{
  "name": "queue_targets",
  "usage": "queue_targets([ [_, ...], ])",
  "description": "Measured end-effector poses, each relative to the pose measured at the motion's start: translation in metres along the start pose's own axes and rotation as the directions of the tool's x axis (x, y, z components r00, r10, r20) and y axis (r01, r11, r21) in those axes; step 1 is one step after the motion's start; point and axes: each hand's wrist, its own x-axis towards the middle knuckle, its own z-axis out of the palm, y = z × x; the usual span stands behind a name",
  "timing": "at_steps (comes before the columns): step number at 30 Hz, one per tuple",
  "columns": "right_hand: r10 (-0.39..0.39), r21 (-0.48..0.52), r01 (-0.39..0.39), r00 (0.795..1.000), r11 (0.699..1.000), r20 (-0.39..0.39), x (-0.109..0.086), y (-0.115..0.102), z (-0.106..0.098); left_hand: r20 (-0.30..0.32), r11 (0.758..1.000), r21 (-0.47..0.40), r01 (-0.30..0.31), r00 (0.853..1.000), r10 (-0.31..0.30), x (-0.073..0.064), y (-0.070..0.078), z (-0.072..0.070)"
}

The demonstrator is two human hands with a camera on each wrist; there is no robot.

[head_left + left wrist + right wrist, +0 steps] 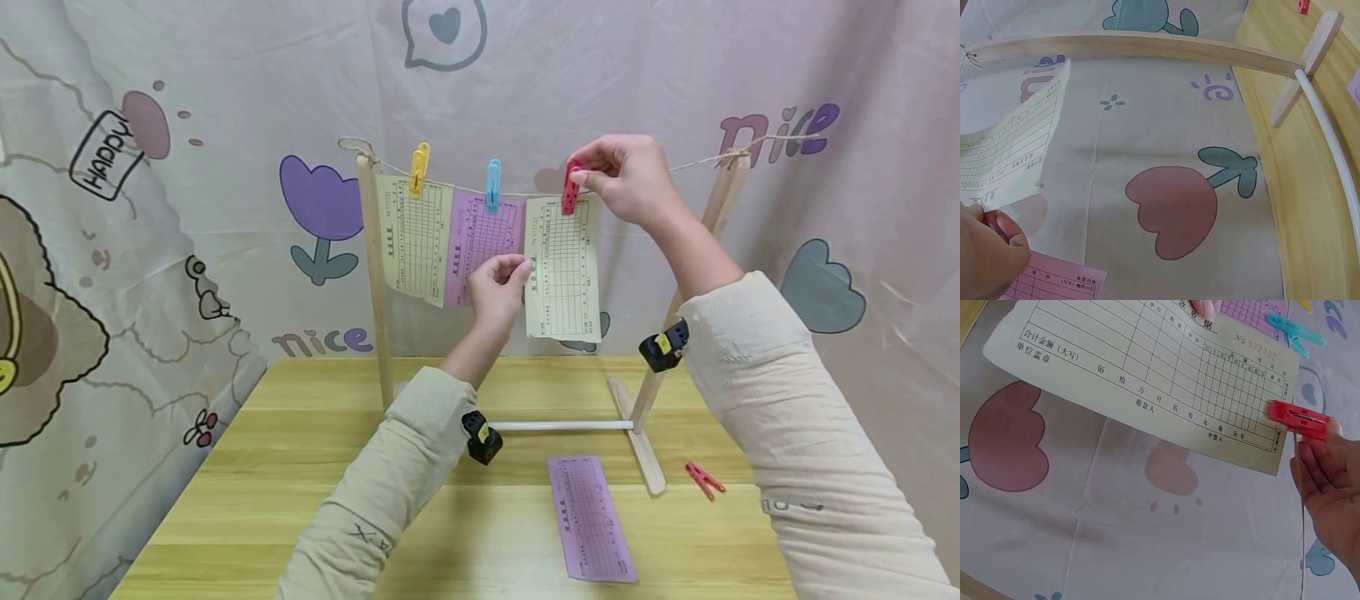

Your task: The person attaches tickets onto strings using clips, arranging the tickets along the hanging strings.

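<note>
My right hand (626, 177) pinches a red clothespin (571, 188) at the top edge of a pale yellow receipt slip (562, 267). In the right wrist view, the clothespin (1300, 419) sits across the slip's edge and the string. My left hand (497, 287) pinches the same slip's left edge between thumb and fingers; the left wrist view shows this hand (991, 253) at the paper's edge. To the left, a yellow clothespin (419, 170) holds another pale yellow slip (416, 242) and a blue clothespin (492, 186) holds a purple slip (480, 233), partly covered by my left hand.
The string (693, 164) runs between two wooden posts (375, 283), joined below by a white rod (558, 426). On the wooden table (300, 483) lie a purple slip (592, 517) and a red clothespin (705, 481), near the right post's foot (637, 442). A printed cloth hangs behind.
</note>
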Motion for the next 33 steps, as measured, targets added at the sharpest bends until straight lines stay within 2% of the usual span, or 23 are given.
queue_targets([
  [7,0.001,-0.034,0.0,0.999,0.999,0.034,0.0,-0.001,0.003,-0.005,1.0,0.002,-0.016,1.0,0.016,0.001,-0.002,-0.001],
  [19,0.017,-0.057,-0.013,0.997,0.998,0.08,-0.003,0.002,0.003,0.008,1.0,0.019,0.002,1.0,-0.003,0.001,-0.005,-0.001],
  [27,-0.013,-0.08,0.022,0.995,0.997,0.102,-0.002,0.0,0.003,0.024,1.0,0.009,0.019,1.0,-0.019,0.0,-0.008,-0.002],
  [33,-0.066,-0.081,0.072,0.995,0.994,0.078,-0.002,-0.001,0.003,0.027,0.999,-0.033,-0.008,1.0,0.009,0.001,-0.013,-0.002],
])
